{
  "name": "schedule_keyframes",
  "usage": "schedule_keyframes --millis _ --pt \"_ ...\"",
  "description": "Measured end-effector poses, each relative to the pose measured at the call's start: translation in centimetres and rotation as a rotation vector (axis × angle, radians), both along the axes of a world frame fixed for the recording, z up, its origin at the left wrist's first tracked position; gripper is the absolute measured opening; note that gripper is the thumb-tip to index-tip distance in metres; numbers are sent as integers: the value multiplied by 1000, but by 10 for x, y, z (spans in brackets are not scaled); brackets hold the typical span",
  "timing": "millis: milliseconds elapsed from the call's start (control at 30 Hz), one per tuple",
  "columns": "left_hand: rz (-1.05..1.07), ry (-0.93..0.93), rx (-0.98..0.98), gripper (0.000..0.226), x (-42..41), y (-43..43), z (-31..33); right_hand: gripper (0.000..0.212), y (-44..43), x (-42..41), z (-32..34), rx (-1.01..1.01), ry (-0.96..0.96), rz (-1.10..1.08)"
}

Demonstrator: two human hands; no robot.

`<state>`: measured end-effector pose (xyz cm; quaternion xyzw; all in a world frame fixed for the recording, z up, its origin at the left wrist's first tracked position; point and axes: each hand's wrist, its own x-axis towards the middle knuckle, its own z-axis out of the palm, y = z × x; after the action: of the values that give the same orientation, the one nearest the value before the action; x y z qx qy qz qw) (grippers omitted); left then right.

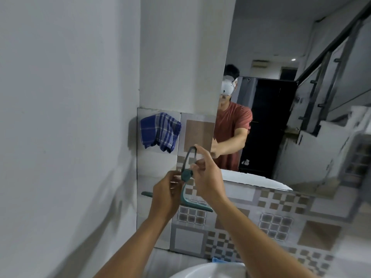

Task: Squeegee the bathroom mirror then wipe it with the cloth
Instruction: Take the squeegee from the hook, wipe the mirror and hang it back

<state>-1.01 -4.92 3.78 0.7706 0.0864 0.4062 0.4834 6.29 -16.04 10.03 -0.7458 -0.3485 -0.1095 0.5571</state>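
Teal plastic squeegee [185, 177], loop-handled, held before the tiled wall at the frameless wall mirror's [281, 97] lower left: blade axis from 9 to 4 o'clock, left hand [165, 194] fingers closed near the blade, right hand [206, 173] pinching the handle; blue checked cloth [158, 131] hung at 11 o'clock.

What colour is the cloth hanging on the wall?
The hanging checked cloth is blue with pale grey-white stripes, seen best in the head view.

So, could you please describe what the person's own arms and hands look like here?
Both forearms are bare, with no sleeves in direct view. The left hand and right hand wear no gloves, rings or watch that I can see. The mirror reflection shows a short-sleeved, rust-red T-shirt.
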Motion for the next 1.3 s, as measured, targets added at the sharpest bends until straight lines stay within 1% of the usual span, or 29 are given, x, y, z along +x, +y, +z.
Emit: schedule_keyframes --millis 200,267,333,400,467,533,600,667,733,833,900,967,1033,1100,1167,1200,1233,1300 --pt "-11 -8 180 17 -9 -35 21 58 -37 -12 15 161 103 -90" --pt "-1 -25 284 23 -9 -46 28 59 -53 -14 20 198 104 -122" --pt "26 -51 430 32 -9 -56 38 61 -72 -16 25 224 83 -147" --pt "49 -61 597 48 -7 -66 52 64 -92 -18 30 215 -15 -193" --pt "51 -52 722 55 -6 -76 70 68 -111 -19 36 151 -162 -235" --pt "54 -51 818 55 -3 -83 89 66 -129 -15 45 -2 -337 -326" --pt "55 -68 915 54 1 -88 110 57 -144 -11 59 -187 -497 -459" --pt "32 -109 983 49 5 -92 133 50 -158 -6 75 -304 -625 -474" --pt "35 -152 1041 49 10 -93 158 47 -168 0 92 -363 -745 -449" --pt "62 -198 1107 48 23 -90 192 45 -177 13 122 -415 -935 -480" --pt "78 -229 1126 48 32 -87 210 42 -178 23 143 -441 -1010 -472" --pt "108 -265 1111 48 36 -87 226 42 -176 30 164 -487 -1074 -480" --pt "174 -359 1086 48 38 -89 237 43 -174 42 182 -520 -1140 -506" --pt "219 -468 1035 43 39 -91 236 53 -174 54 201 -525 -1185 -539" --pt "226 -540 993 31 43 -92 223 67 -175 64 222 -516 -1197 -578" --pt "214 -551 980 24 47 -92 213 70 -175 67 233 -515 -1195 -598" --pt "191 -548 962 19 52 -91 203 69 -175 69 244 -512 -1187 -615" --pt "144 -526 900 19 65 -88 185 58 -174 71 268 -511 -1170 -639"
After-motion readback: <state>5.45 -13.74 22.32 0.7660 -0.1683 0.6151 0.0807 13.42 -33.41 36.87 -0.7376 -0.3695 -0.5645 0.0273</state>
